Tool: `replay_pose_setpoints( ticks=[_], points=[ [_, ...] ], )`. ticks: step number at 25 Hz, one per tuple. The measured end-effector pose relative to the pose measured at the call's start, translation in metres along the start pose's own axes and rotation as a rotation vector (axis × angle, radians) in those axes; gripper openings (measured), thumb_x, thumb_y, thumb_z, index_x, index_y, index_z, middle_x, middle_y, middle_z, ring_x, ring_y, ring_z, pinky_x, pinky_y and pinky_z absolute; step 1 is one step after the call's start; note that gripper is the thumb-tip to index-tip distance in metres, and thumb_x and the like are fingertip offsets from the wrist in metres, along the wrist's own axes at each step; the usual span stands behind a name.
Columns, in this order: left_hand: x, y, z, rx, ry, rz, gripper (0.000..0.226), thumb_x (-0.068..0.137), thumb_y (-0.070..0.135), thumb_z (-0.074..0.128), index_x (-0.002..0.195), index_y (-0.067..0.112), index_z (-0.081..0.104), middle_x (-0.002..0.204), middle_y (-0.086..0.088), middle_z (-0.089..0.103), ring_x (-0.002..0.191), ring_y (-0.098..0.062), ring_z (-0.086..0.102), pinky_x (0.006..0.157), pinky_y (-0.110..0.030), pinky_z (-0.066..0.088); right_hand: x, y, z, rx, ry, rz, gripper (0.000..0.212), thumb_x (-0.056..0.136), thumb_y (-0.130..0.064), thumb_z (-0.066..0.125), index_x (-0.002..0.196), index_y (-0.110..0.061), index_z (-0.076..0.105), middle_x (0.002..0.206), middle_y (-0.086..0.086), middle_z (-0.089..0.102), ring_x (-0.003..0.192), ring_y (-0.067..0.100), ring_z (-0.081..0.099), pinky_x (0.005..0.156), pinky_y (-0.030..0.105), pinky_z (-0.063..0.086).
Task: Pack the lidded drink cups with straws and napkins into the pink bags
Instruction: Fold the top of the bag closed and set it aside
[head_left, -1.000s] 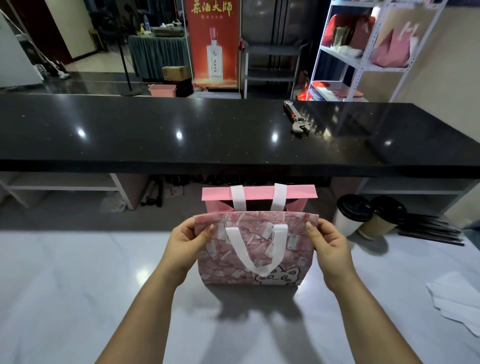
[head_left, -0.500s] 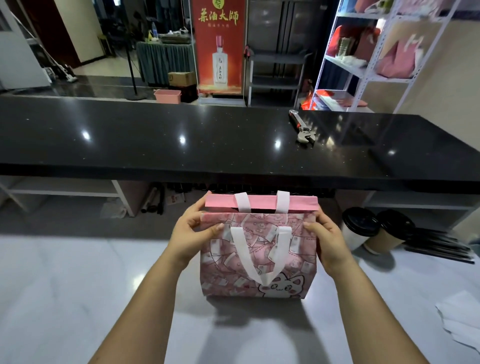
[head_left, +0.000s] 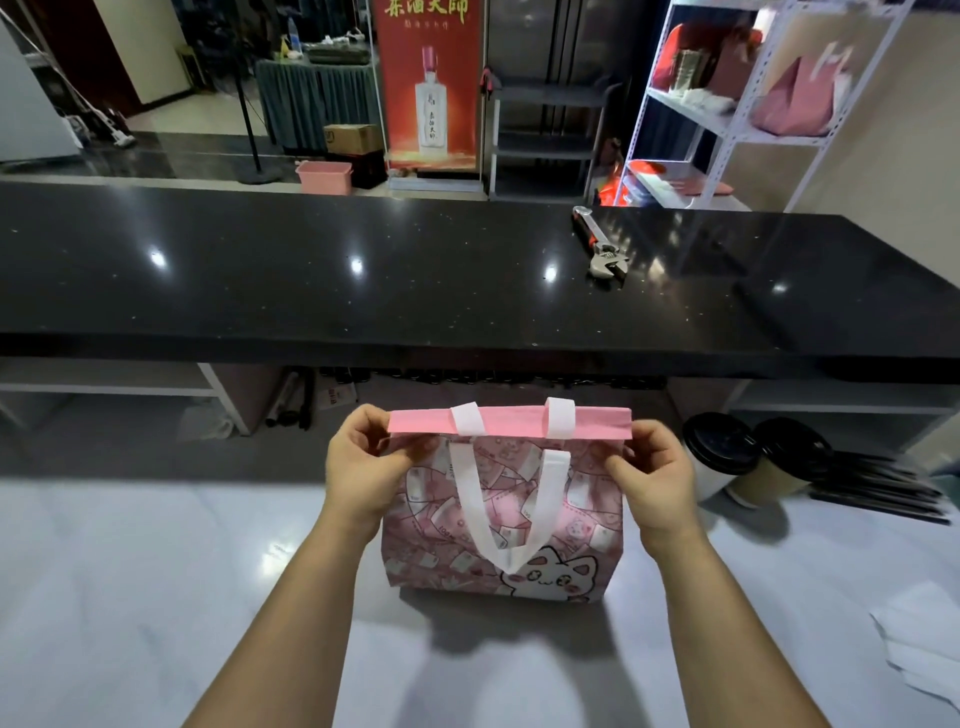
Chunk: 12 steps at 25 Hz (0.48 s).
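A pink bag (head_left: 501, 519) with a cartoon cat and a white strap stands upright on the white table (head_left: 130, 597), right in front of the person. The left hand (head_left: 363, 470) holds the top left corner of the bag, with its fingers (head_left: 366, 423) curled round the edge. The right hand (head_left: 657, 480) holds the top right corner in the same way, pinching the edge between thumb and fingers (head_left: 626, 467). The far edge of the bag shows as a plain pink band with two white strap ends on it. The near side hangs a bit lower, and its strap falls down in a V shape. Just to the right of the right hand stand two drink cups with black lids, a white cup (head_left: 719, 457) and a brown cup (head_left: 789, 462), side by side. Thin black straws (head_left: 883, 491) lie on the table just past the brown cup. White napkins (head_left: 922, 644) lie near the right edge, well apart from the bag. Behind all this runs a higher black table (head_left: 363, 270) with a wrench (head_left: 602, 249) on it. More pink bags (head_left: 792, 98) sit on a white shelf at the back.
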<state>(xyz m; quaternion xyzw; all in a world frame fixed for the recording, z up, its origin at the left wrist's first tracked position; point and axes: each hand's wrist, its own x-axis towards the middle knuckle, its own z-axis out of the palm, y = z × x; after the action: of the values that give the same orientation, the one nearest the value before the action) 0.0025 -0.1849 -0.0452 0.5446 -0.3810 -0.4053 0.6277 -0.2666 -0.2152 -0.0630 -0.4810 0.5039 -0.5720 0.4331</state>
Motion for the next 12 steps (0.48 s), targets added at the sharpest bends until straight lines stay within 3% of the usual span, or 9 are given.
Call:
replay_pose_setpoints(
  ticks=[3, 6, 9, 12],
  points=[
    [0.002, 0.004, -0.002, 0.018, -0.042, -0.023, 0.047, 0.07, -0.018, 0.072, 0.098, 0.015, 0.056, 0.09, -0.005, 0.067, 0.085, -0.016, 0.069, 0.067, -0.026, 0.058, 0.002, -0.018, -0.009, -0.228, -0.135, -0.106, 0.067, 0.074, 0.015, 0.068, 0.115, -0.035, 0.05, 0.103, -0.005, 0.064, 0.098, 0.01, 0.063, 0.086, 0.023, 0.052],
    [0.003, 0.008, -0.004, 0.131, -0.126, 0.02, 0.037, 0.072, -0.011, 0.075, 0.092, 0.019, 0.067, 0.091, 0.0, 0.071, 0.09, -0.017, 0.069, 0.073, -0.031, 0.059, 0.012, -0.062, -0.018, -0.582, -0.452, -0.208, 0.087, 0.076, 0.007, 0.07, 0.132, -0.052, 0.04, 0.13, -0.018, 0.047, 0.12, 0.001, 0.046, 0.094, 0.019, 0.045],
    [0.001, 0.014, -0.006, 0.224, -0.152, 0.071, 0.032, 0.073, -0.003, 0.077, 0.088, 0.024, 0.071, 0.09, 0.008, 0.072, 0.09, -0.012, 0.067, 0.075, -0.027, 0.057, 0.022, -0.092, -0.006, -1.096, -0.699, -0.416, 0.082, 0.079, -0.01, 0.072, 0.138, -0.054, 0.033, 0.151, -0.021, 0.02, 0.138, 0.006, 0.017, 0.107, 0.028, 0.034],
    [0.0, 0.018, -0.007, 0.301, -0.144, 0.107, 0.027, 0.073, 0.004, 0.079, 0.088, 0.025, 0.072, 0.087, 0.011, 0.071, 0.09, -0.012, 0.066, 0.074, -0.026, 0.057, 0.026, -0.099, 0.007, -1.341, -0.832, -0.665, 0.062, 0.084, -0.029, 0.067, 0.137, -0.043, 0.039, 0.156, -0.011, 0.017, 0.14, 0.016, 0.015, 0.114, 0.036, 0.026]
  ],
)
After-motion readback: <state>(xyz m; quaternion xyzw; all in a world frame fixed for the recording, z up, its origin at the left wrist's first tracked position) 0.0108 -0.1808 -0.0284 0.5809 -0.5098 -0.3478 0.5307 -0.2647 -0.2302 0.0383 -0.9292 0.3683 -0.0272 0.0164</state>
